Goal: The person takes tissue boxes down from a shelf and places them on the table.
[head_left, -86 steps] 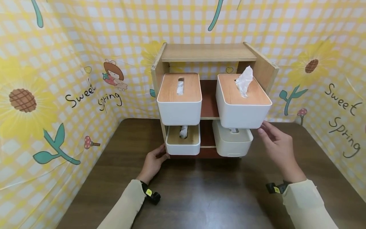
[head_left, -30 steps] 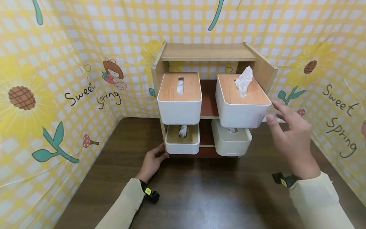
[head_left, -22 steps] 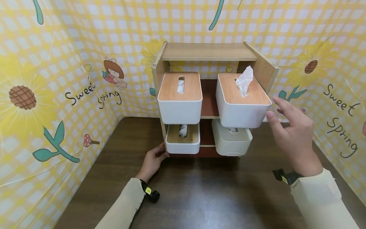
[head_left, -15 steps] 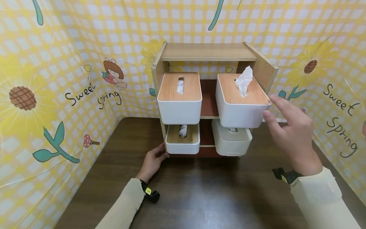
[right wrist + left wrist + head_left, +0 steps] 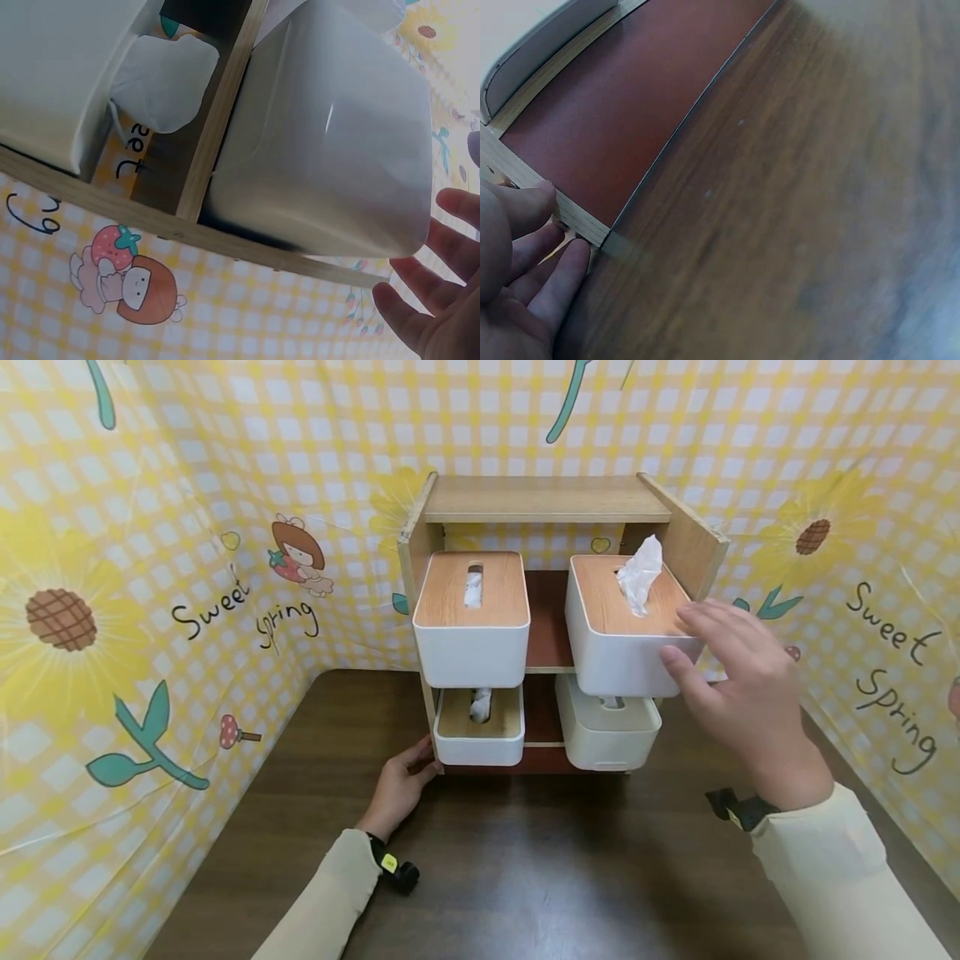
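Note:
A small wooden shelf [image 5: 547,497] holds two upper and two lower tissue boxes. My left hand [image 5: 397,789] grips the lower front edge of its left side panel, thumb inside and fingers outside in the left wrist view. My right hand [image 5: 750,693] is at the front right corner of the upper right tissue box [image 5: 628,665], white with a wood-look lid and a tissue sticking up. Its fingers are extended and spread around that corner; in the right wrist view the fingertips [image 5: 454,202] lie close beside the box, and contact is hard to tell.
The upper left tissue box [image 5: 471,656] and lower left tissue box [image 5: 480,750] jut forward from the shelf. An off-white tissue box [image 5: 611,745] is at lower right. The dark wooden table [image 5: 510,877] lies in front, and a checked cloth [image 5: 337,427] surrounds it.
My right hand has risen from the upper right box's bottom corner, backed away, then moved left to its front upper corner. My left hand and the boxes have hardly moved.

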The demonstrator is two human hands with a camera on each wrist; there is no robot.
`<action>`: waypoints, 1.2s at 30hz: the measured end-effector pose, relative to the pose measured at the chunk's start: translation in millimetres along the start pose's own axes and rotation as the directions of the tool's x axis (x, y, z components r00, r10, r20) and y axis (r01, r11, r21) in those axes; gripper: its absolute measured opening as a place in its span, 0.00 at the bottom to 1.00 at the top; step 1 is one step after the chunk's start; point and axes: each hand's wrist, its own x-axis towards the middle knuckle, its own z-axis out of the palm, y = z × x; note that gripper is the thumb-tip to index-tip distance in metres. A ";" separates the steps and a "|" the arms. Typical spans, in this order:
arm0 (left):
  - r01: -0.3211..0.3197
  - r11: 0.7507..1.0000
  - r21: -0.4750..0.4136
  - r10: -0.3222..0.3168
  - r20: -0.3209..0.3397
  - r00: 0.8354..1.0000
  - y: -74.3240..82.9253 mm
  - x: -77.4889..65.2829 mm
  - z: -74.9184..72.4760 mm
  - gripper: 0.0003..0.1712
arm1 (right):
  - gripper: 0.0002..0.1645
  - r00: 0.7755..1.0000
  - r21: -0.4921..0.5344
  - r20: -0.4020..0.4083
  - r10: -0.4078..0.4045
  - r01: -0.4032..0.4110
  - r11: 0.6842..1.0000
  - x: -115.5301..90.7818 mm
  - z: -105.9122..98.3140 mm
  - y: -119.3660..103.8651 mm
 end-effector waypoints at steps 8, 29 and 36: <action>0.015 1.000 0.004 -0.015 -0.003 1.000 2.5 -0.7 -0.1 0.28 | 0.30 0.997 -0.007 0.041 -0.059 0.059 0.998 9.8 6.7 -5.8; -0.007 1.000 -0.008 0.007 0.001 1.000 2.2 -0.9 0.3 0.28 | 0.23 0.984 -0.020 0.162 -0.069 0.073 0.997 20.3 18.8 -9.7; 0.001 1.000 -0.013 -0.001 0.004 1.000 2.4 -0.4 0.2 0.28 | 0.21 0.985 -0.014 0.157 -0.071 0.074 0.997 26.6 23.4 -15.9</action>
